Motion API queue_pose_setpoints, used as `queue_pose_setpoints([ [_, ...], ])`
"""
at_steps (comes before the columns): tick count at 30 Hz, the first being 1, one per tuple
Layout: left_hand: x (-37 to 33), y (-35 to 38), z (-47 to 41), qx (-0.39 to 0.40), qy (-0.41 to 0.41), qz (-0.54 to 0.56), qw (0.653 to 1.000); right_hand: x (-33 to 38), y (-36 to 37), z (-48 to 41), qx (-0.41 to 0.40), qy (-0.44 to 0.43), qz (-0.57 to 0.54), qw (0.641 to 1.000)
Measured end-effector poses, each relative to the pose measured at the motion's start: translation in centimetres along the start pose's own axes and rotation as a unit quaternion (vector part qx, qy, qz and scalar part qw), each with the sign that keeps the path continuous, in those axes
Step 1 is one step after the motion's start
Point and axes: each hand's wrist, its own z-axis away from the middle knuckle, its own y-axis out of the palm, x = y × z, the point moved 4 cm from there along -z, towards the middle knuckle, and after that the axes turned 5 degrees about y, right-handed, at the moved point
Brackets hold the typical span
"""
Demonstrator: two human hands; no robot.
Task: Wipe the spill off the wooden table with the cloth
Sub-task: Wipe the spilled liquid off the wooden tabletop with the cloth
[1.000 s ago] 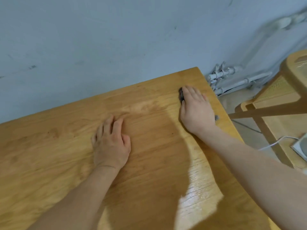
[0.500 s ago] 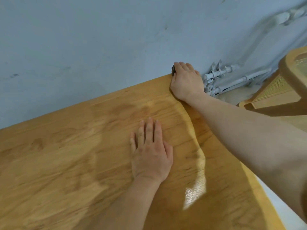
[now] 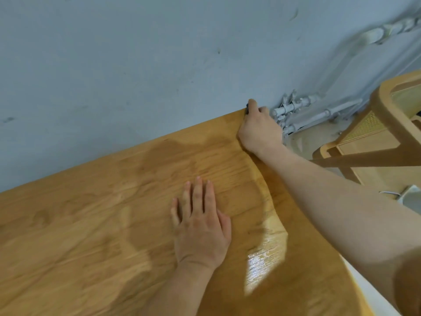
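Note:
My right hand (image 3: 259, 130) is at the far right corner of the wooden table (image 3: 79, 224), against the wall. It covers a dark cloth (image 3: 246, 109), of which only a sliver shows by the fingertips. My left hand (image 3: 201, 226) lies flat, fingers together, on the middle of the tabletop and holds nothing. A darker damp patch (image 3: 173, 153) spreads on the wood left of my right hand. A glossy wet streak (image 3: 262, 265) shines near the table's right edge.
A grey wall (image 3: 159, 65) runs right behind the table's far edge. White pipes and valves (image 3: 303, 112) sit low in the corner beyond the table. A wooden chair with a cane seat (image 3: 376, 137) stands to the right. A white plug and cable (image 3: 407, 196) lie on the floor.
My right hand slid the cloth away from me along the right side to the far corner by the wall. My left hand shifted rightward and stays flat on the table.

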Motion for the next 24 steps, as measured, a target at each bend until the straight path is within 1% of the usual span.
queue_pose_setpoints([
  [2,0.1,0.2,-0.1,0.005,-0.001,-0.005,1.0,1.1,0.3,-1.7,-0.001,0.007,0.008,1.0],
  [4,0.1,0.2,-0.1,0.005,-0.001,-0.009,1.0,1.3,1.0,-2.0,-0.005,-0.016,0.007,1.0],
  [7,-0.1,0.1,0.1,-0.002,0.002,-0.01,1.0,0.8,1.3,1.4,-0.022,-0.115,0.021,0.993],
  [9,-0.1,0.1,0.2,-0.004,-0.001,-0.008,1.0,0.5,1.5,6.0,0.016,-0.178,0.028,0.984],
  [12,0.1,0.1,0.1,-0.014,-0.004,0.002,1.0,-0.3,1.0,14.6,0.07,-0.284,0.021,0.956],
  [14,0.1,0.0,0.2,-0.018,-0.003,0.008,1.0,-2.6,0.3,16.6,0.087,-0.341,0.022,0.936],
  [15,0.0,0.0,0.2,-0.018,-0.004,0.009,1.0,-3.8,0.1,15.8,0.079,-0.35,0.027,0.933],
  [16,0.0,-0.1,0.2,-0.019,-0.007,0.011,1.0,-4.8,-0.2,14.2,0.068,-0.328,0.03,0.942],
  [18,0.1,-0.2,0.0,-0.016,-0.012,0.009,1.0,-5.6,-1.0,10.5,0.037,-0.232,0.025,0.972],
  [20,0.1,-0.1,-0.1,-0.011,-0.012,0.009,1.0,-5.3,-0.9,8.4,0.019,-0.154,0.025,0.988],
  [22,0.1,0.0,0.1,-0.006,-0.01,0.017,1.0,-4.8,-0.8,9.5,-0.003,-0.132,0.018,0.991],
  [24,0.0,0.1,0.5,-0.005,-0.006,0.022,1.0,-5.0,-1.1,13.6,-0.003,-0.159,0.007,0.987],
])
